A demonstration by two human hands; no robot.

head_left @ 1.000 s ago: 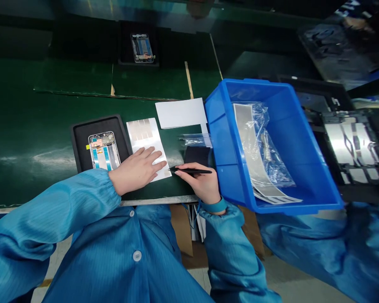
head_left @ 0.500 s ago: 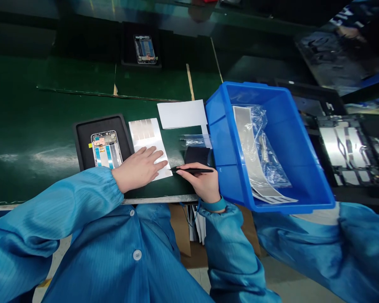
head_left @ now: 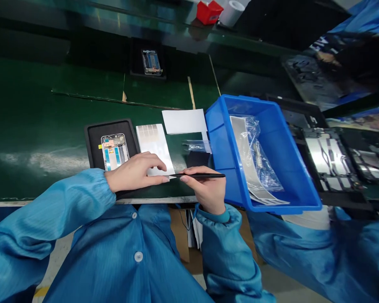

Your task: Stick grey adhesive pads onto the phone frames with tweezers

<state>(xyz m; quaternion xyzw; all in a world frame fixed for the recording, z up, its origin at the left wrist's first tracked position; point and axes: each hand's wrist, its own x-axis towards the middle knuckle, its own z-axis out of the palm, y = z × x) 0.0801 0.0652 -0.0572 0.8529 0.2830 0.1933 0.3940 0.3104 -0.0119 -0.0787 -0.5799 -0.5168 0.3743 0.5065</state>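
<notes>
My right hand (head_left: 206, 191) pinches slim black tweezers (head_left: 205, 175), their tips pointing left at the lower right corner of a white sticker sheet (head_left: 156, 145). Silvery rectangular patches line the sheet's far end. My left hand (head_left: 137, 170) rests over the near part of this sheet, fingers bent and apart from the thumb, which reaches toward the tweezer tips. Whether a small piece sits at the tips is too fine to tell. Left of the sheet, a black tray (head_left: 95, 143) holds an opened phone (head_left: 115, 149) with exposed inner parts, partly covered by my left hand.
A blue bin (head_left: 222, 136) with silvery strips (head_left: 240, 134) and clear plastic bags stands right of my right hand. White paper (head_left: 185, 121) lies behind the sheet. Another phone (head_left: 151, 62) sits farther back. At right are a co-worker's blue sleeve (head_left: 287, 244) and more device parts (head_left: 330, 153).
My left hand has gone from lying flat on the sheet to bent fingers, its thumb now near the tweezer tips. The tweezers lie more level. The whole view has shifted slightly.
</notes>
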